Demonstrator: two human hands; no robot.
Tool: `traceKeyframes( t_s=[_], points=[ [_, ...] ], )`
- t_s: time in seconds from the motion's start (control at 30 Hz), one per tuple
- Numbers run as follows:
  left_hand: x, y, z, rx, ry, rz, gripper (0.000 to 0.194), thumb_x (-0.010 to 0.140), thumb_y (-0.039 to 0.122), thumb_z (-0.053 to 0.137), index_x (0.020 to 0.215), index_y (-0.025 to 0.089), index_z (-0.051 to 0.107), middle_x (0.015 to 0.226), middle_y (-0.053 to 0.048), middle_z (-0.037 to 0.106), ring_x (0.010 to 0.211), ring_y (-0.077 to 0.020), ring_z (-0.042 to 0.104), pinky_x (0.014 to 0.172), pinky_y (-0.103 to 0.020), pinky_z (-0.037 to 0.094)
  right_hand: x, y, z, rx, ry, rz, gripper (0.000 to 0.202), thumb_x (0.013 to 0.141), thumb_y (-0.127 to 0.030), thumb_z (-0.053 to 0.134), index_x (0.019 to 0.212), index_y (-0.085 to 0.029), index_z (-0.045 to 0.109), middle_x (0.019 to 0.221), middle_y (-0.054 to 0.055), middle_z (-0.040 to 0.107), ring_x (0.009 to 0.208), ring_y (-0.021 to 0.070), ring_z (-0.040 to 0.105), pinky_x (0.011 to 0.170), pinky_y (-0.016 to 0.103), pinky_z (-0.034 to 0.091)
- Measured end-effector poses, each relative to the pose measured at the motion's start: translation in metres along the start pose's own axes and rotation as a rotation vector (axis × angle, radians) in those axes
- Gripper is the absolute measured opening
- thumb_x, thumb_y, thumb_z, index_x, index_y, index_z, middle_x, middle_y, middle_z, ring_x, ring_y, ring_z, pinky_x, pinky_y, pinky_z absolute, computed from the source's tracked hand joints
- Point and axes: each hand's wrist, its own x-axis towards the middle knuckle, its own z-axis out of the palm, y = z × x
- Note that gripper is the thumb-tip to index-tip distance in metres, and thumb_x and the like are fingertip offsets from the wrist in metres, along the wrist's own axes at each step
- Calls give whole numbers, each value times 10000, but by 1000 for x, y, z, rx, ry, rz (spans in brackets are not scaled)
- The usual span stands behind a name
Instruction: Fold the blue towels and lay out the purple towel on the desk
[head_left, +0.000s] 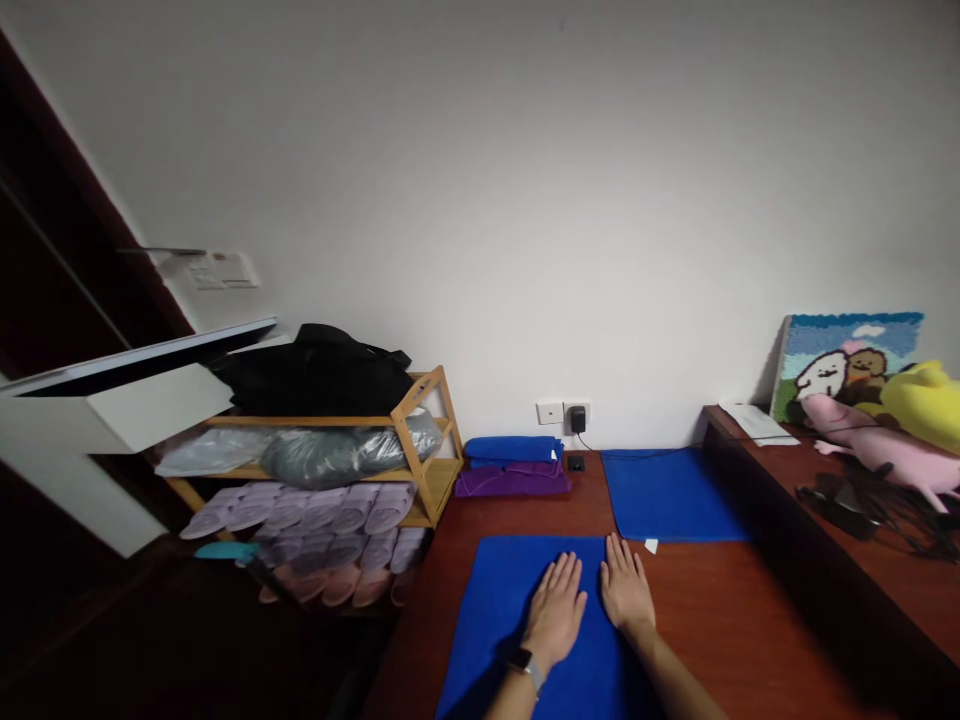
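A blue cloth lies spread out on the reddish-brown wooden table. My left hand, with a watch on its wrist, rests flat on the middle of the cloth, fingers stretched forward. Along the cloth's right edge lies my right hand, palm down with the fingers extended, partly over the bare wood. Neither hand grips anything. Behind them, a second blue cloth is laid flat near the wall, with a small white tag at its front edge.
Folded blue cloth and purple cloth sit against the wall beside a plugged-in charger. Left stands a wooden rack with slippers and a black bag. Right, a raised surface holds a pink plush toy.
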Motion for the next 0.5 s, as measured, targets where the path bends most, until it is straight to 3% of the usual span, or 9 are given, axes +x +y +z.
traceKeyframes(
  t_s=[0.07, 0.13, 0.37, 0.5],
  points=[
    [1, 16, 3, -23, -34, 10, 579, 1076, 464, 192, 1619, 263, 203, 1665, -17, 316, 1539, -203, 271, 1269, -446, 271, 0, 0, 0, -1, 1, -2, 655, 999, -358, 129, 1603, -116, 206, 1685, 26, 189, 1566, 212, 137, 1266, 414, 100],
    [-5, 12, 1, -16, -59, -20, 585, 1074, 480, 186, 1620, 269, 195, 1667, -15, 306, 1541, -212, 266, 1272, -462, 263, 1, 0, 0, 3, -4, 2, 657, 1001, -365, 119, 1603, -116, 203, 1687, 24, 182, 1566, 208, 137, 1267, 410, 95],
    [-74, -71, -16, 113, -52, -284, 623, 1061, 535, 203, 1623, 275, 136, 1679, -10, 253, 1546, -225, 239, 1267, -477, 264, 2, 0, 0, 53, -26, 20, 665, 1008, -401, 83, 1613, -136, 152, 1695, -1, 148, 1570, 188, 105, 1271, 400, 64],
    [-93, -82, -19, 144, -51, -304, 633, 1056, 539, 207, 1624, 277, 108, 1688, 3, 224, 1555, -222, 208, 1273, -472, 246, 2, -3, -10, 62, -62, 28, 665, 1007, -390, 87, 1614, -121, 141, 1701, 9, 126, 1572, 195, 80, 1271, 402, 47]
  ],
)
